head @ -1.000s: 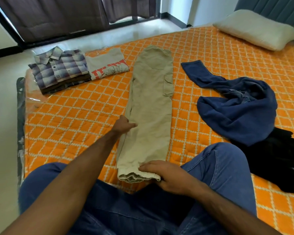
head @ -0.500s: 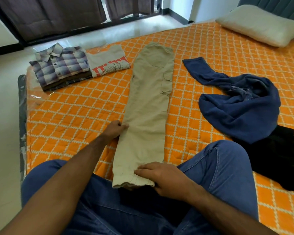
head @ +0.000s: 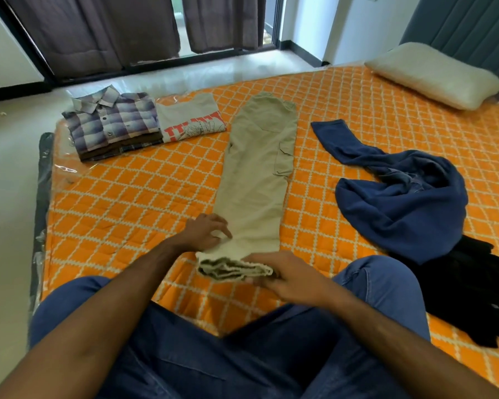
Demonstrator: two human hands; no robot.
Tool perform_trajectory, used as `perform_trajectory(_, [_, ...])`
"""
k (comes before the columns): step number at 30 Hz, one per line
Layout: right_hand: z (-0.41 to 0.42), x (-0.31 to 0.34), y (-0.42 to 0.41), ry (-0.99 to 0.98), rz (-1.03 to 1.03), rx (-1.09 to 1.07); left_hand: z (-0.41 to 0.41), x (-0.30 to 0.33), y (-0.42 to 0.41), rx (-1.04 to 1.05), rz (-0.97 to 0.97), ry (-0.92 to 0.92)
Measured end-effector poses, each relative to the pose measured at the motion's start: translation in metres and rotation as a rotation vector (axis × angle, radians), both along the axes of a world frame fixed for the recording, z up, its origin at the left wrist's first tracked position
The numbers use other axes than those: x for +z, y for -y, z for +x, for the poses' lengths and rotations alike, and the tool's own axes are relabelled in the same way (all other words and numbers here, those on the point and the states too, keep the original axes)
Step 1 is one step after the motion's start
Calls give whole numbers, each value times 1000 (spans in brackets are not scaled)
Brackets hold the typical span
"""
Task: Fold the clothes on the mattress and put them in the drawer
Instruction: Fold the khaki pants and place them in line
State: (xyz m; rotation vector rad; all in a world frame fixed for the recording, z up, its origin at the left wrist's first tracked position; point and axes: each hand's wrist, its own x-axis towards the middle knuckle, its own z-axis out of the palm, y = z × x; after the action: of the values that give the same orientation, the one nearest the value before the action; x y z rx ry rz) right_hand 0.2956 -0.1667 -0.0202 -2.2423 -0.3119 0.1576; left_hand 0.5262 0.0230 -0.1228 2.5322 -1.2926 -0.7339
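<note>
Head view: khaki cargo trousers (head: pixel 257 180) lie lengthwise on mattress (head: pixel 133 203), legs stacked. Left hand (head: pixel 206 233) pinches side edge, right hand (head: pixel 285 276) grips cuff end, likely for lifting hem toward waistband.

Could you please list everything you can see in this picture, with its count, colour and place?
khaki trousers: one, beige, mid-mattress, lengthwise
plaid shirt: one, purple-grey, folded, top of far-left stack
printed T-shirt: one, grey with red, folded, beside the stack
blue garment: one, navy, crumpled, right
black garment: one, black, near right
mattress: one, orange
pillow: one, cream, far right
curtains: dark brown, at window
left hand: gripping trousers' left edge
right hand: on trouser hems
</note>
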Motion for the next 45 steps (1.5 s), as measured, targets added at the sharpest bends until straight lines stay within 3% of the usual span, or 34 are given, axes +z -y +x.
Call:
perform_trajectory(3, [43,26,24,-73,123,-52,-10,18,-8,302,-368,-407])
perform_trajectory(5, [75,41,44,-167,215,-102,-15,20,-8,473,-461,-610])
perform_trajectory(7, [115,48,68,-264,320,-180,-9,21,-1,575,-503,-684])
perform_trajectory(12, [209,26,121,-423,450,-425,19,1,7,673,-454,-635])
perform_trajectory(17, [254,-44,159,-542,541,-545,43,-31,13,531,-343,-233])
perform_trajectory(19, [261,-74,165,-513,440,-610,45,-37,17,481,-288,-137])
perform_trajectory(22, [267,-105,161,-376,88,-703,56,-45,19,449,-239,-146])
perform_trajectory(24, [260,-110,149,-174,-124,-734,61,-45,19,439,-230,-203])
perform_trajectory(26, [248,-112,131,65,-470,-702,65,-45,19,421,-223,-250])
perform_trajectory(28, [223,-111,106,213,-519,-552,66,-41,20,406,-222,-256])
perform_trajectory(30, [190,-115,73,176,-488,-270,63,-38,21,406,-217,-238])
perform_trajectory(33, [149,-135,34,84,-705,10,56,-36,21,477,-227,-217])
perform_trajectory(36, [145,-142,23,81,-913,-10,44,-26,24,571,-246,-249])
perform_trajectory(41, [134,-123,12,-84,-909,-51,24,-6,19,592,-236,-312])
perform_trajectory(45, [99,-99,3,-295,-804,157,8,19,11,459,82,-529])
